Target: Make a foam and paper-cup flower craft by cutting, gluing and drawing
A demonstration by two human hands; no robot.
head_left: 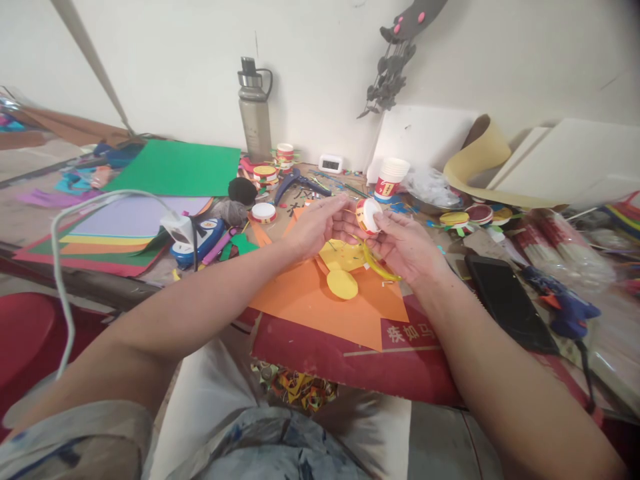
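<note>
Between my hands is a cut-off paper cup base (369,217), with a white round end and a red and yellow printed side. My right hand (407,243) pinches its right edge between thumb and fingers. The curled fingers of my left hand (323,227) meet it from the left; their exact contact is partly hidden. Below lie a yellow paper circle (343,285) and yellow paper (343,255) on orange sheets (310,293). A curved yellow strip (381,267) shows beneath my right hand.
Left are a green sheet (175,167), stacked coloured paper and a white cable (63,287). Behind stand a water bottle (255,117), blue-handled pliers (297,181) and paper cups (391,177). A phone (507,300) and a glue gun (563,303) lie right.
</note>
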